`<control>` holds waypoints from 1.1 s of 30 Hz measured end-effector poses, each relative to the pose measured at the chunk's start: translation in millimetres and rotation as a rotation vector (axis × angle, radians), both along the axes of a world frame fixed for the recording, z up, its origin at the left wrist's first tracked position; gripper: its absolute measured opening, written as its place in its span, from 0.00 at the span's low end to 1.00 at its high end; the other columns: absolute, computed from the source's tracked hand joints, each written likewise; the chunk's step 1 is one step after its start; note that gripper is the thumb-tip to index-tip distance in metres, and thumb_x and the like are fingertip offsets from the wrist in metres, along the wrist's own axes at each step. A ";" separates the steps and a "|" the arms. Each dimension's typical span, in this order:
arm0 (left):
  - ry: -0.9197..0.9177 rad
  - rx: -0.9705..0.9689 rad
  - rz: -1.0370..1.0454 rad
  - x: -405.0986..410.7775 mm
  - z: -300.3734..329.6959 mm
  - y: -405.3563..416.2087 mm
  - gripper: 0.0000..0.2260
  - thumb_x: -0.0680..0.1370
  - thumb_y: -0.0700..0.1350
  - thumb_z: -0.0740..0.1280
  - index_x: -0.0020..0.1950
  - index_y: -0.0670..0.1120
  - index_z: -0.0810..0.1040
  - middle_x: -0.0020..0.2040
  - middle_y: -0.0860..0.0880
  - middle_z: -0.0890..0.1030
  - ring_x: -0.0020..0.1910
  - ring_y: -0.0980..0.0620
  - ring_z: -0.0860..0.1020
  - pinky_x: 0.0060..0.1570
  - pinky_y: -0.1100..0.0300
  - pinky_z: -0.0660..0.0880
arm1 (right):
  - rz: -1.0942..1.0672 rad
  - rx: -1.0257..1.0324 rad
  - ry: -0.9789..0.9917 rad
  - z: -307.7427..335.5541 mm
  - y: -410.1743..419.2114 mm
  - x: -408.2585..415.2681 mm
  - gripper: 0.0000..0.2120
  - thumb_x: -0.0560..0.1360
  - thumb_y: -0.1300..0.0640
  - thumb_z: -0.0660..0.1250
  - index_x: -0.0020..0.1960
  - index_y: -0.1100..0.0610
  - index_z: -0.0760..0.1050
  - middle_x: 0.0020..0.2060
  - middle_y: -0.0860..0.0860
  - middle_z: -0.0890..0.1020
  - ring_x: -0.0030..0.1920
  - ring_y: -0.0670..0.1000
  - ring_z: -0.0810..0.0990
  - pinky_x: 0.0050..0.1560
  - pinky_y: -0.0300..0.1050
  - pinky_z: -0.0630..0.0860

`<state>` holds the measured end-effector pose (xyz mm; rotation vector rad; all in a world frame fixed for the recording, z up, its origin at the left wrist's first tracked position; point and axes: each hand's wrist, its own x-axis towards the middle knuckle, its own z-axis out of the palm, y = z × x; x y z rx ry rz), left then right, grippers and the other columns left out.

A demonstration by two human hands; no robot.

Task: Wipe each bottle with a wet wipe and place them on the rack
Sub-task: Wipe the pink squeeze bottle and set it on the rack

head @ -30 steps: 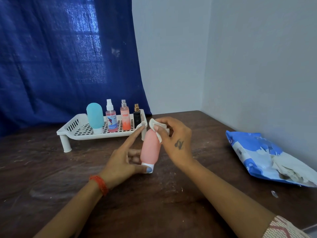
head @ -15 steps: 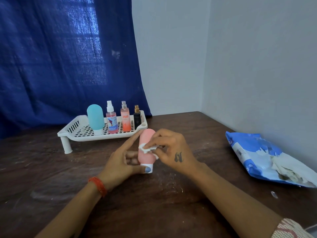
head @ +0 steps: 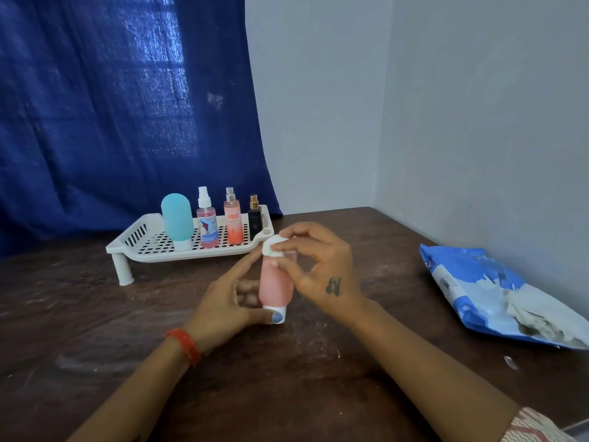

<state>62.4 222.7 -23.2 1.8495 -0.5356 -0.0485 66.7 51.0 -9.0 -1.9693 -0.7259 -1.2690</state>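
A pink bottle [head: 276, 287] is steadied upright on the table [head: 287, 393] by the left hand [head: 223, 309]; a wet wipe [head: 271, 244] is pinched against its top by the right hand [head: 318, 269]. Four bottles (teal bottle [head: 177, 220], two spray bottles, apparently a dark perfume bottle [head: 255, 220]) are held in the white rack [head: 140, 247].

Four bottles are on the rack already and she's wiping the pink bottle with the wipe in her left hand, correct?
Not quite. The head view shows the wipe in the right hand; the left hand steadies the pink bottle. Four bottles do stand on the rack.

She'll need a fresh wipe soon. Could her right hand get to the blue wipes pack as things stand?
Probably yes: the wipes pack lies in the open to the right hand's side, bare table between, though that hand holds a wipe.
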 end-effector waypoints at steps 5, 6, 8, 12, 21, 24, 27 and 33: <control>-0.010 0.012 0.000 -1.3 1.1 -0.8 0.45 0.64 0.34 0.77 0.72 0.59 0.59 0.49 0.54 0.84 0.47 0.53 0.83 0.45 0.61 0.80 | 0.001 -0.258 -0.095 0.5 2.9 -3.0 0.05 0.70 0.65 0.68 0.45 0.61 0.82 0.45 0.55 0.83 0.48 0.51 0.80 0.54 0.39 0.75; -0.010 0.000 -0.003 -1.4 1.2 -1.0 0.45 0.64 0.33 0.77 0.73 0.58 0.60 0.49 0.54 0.84 0.47 0.54 0.83 0.44 0.62 0.79 | 0.035 -0.307 -0.087 1.2 1.5 -4.3 0.06 0.69 0.66 0.69 0.44 0.61 0.81 0.44 0.55 0.83 0.48 0.51 0.81 0.53 0.41 0.76; -0.013 -0.024 -0.005 -0.7 0.9 -0.6 0.46 0.63 0.32 0.76 0.73 0.58 0.60 0.50 0.51 0.84 0.48 0.52 0.83 0.44 0.61 0.79 | 0.124 -0.431 -0.044 1.4 0.2 -8.8 0.09 0.65 0.69 0.72 0.43 0.61 0.80 0.42 0.55 0.83 0.45 0.52 0.81 0.48 0.45 0.78; -0.037 -0.005 -0.022 -0.6 1.1 0.9 0.46 0.64 0.30 0.75 0.73 0.59 0.59 0.43 0.47 0.85 0.45 0.50 0.83 0.47 0.57 0.78 | 0.210 -0.640 0.041 0.8 3.4 -14.0 0.08 0.62 0.71 0.70 0.38 0.61 0.79 0.38 0.54 0.83 0.41 0.52 0.81 0.42 0.49 0.79; -0.027 -0.033 -0.018 -0.7 2.1 -1.5 0.47 0.62 0.30 0.77 0.72 0.60 0.61 0.50 0.43 0.83 0.47 0.45 0.83 0.47 0.51 0.80 | 0.001 -0.655 -0.175 -1.5 9.6 -3.6 0.14 0.60 0.65 0.79 0.44 0.63 0.83 0.44 0.57 0.84 0.47 0.55 0.82 0.50 0.48 0.79; -0.011 -0.042 -0.024 -2.2 1.1 -2.8 0.46 0.64 0.30 0.75 0.72 0.60 0.59 0.46 0.43 0.85 0.46 0.46 0.84 0.47 0.52 0.80 | -0.098 -0.497 -0.197 0.6 7.8 0.0 0.14 0.61 0.67 0.77 0.45 0.63 0.83 0.45 0.58 0.83 0.47 0.56 0.81 0.50 0.47 0.79; -0.010 -0.050 -0.018 -1.4 0.2 -2.7 0.48 0.64 0.30 0.76 0.72 0.62 0.57 0.45 0.46 0.85 0.43 0.50 0.84 0.43 0.59 0.78 | -0.150 -0.295 -0.174 -0.4 6.0 1.6 0.10 0.63 0.68 0.74 0.44 0.62 0.83 0.43 0.56 0.84 0.44 0.55 0.81 0.47 0.45 0.79; -0.045 0.006 -0.016 -2.3 0.9 -2.4 0.48 0.65 0.33 0.77 0.73 0.64 0.55 0.46 0.48 0.85 0.44 0.50 0.84 0.49 0.56 0.78 | -0.194 0.007 -0.029 -2.4 -1.8 3.6 0.09 0.65 0.69 0.72 0.43 0.60 0.84 0.40 0.55 0.84 0.40 0.51 0.82 0.40 0.45 0.81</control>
